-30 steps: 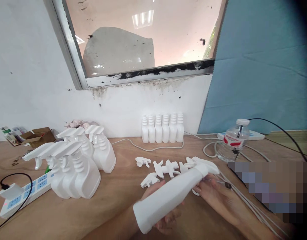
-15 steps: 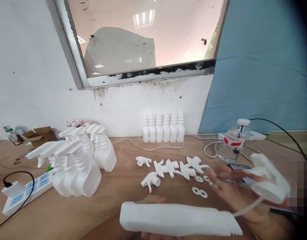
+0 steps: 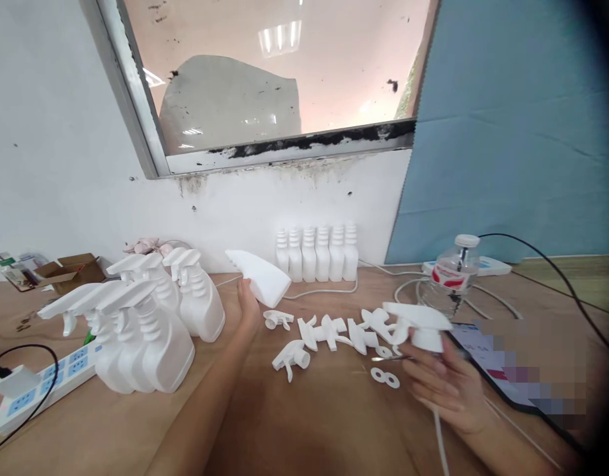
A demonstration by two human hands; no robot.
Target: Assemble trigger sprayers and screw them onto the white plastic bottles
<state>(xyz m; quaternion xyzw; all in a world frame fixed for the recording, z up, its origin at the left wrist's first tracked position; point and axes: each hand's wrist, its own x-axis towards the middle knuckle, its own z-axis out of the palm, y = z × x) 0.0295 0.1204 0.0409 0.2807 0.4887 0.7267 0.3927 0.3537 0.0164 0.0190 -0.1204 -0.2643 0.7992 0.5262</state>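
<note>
My left hand [image 3: 248, 297] reaches to the middle of the table and grips a white bottle [image 3: 264, 277], tilted with its ribbed neck up to the left. On the right, my right hand [image 3: 447, 380] holds a white spray head [image 3: 420, 322] with its tube hanging down. A thin metal tool [image 3: 386, 359] also sticks out from the fingers of that hand. Between the hands lie several loose spray heads [image 3: 332, 330] and a few white rings [image 3: 385, 377]. Several bottles with spray heads fitted [image 3: 166, 344] stand at the left.
Several headless white bottles [image 3: 323, 254] stand by the wall. A power strip [image 3: 61, 377] and a cardboard box [image 3: 71, 272] are at the left. A water bottle [image 3: 453, 277], cables and a lit tablet [image 3: 497, 370] are at the right.
My left hand has carried the bottle from the near edge out to the table's middle, away from the tube. My right hand has moved left, and the spray head is now more level.
</note>
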